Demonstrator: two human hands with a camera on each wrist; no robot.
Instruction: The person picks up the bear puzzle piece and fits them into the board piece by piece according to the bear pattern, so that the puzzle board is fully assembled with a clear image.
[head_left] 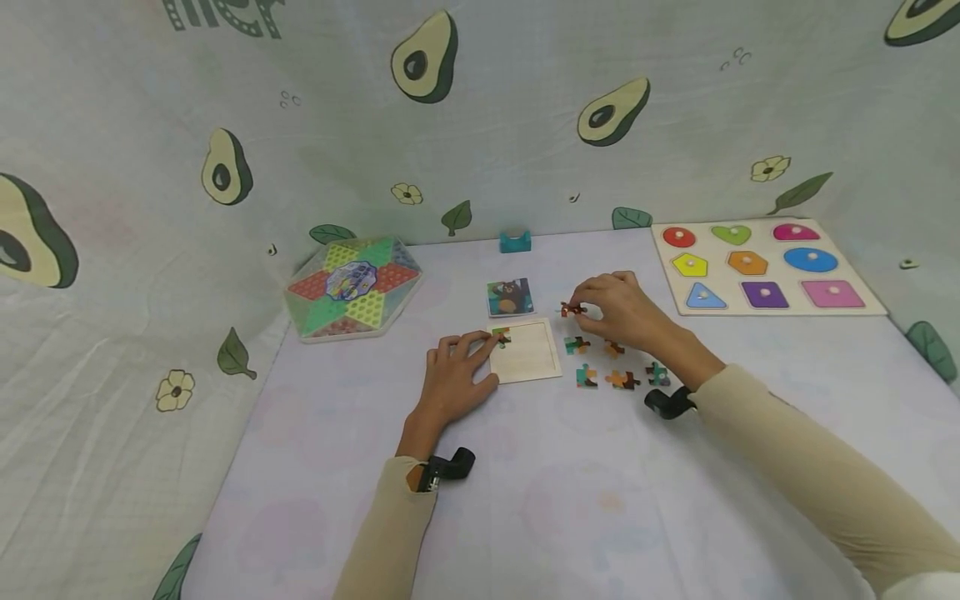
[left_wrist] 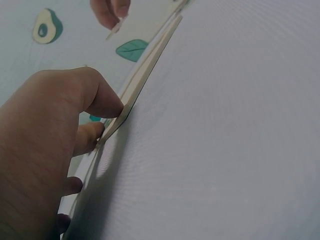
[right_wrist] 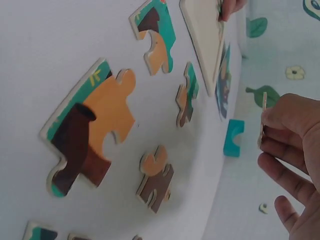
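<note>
A shallow wooden puzzle tray [head_left: 528,354] lies mid-table with one puzzle piece [head_left: 502,337] in its far left corner. My left hand [head_left: 455,375] rests at the tray's left side, fingers spread. Its index fingertip touches the piece in the corner, and its thumb presses on the tray's edge in the left wrist view. Between thumb and fingers, my right hand [head_left: 618,310] pinches a brown puzzle piece [right_wrist: 263,122], raised above the table just right of the tray. Several loose jigsaw pieces [head_left: 622,379] in orange, brown and teal lie below that hand.
A bear picture card [head_left: 511,297] lies behind the tray, and a small teal block [head_left: 515,242] stands farther back. At the left sits a hexagonal star-patterned game board [head_left: 352,287]. A shape-knob board [head_left: 765,268] lies at the far right, by the avocado-print backdrop.
</note>
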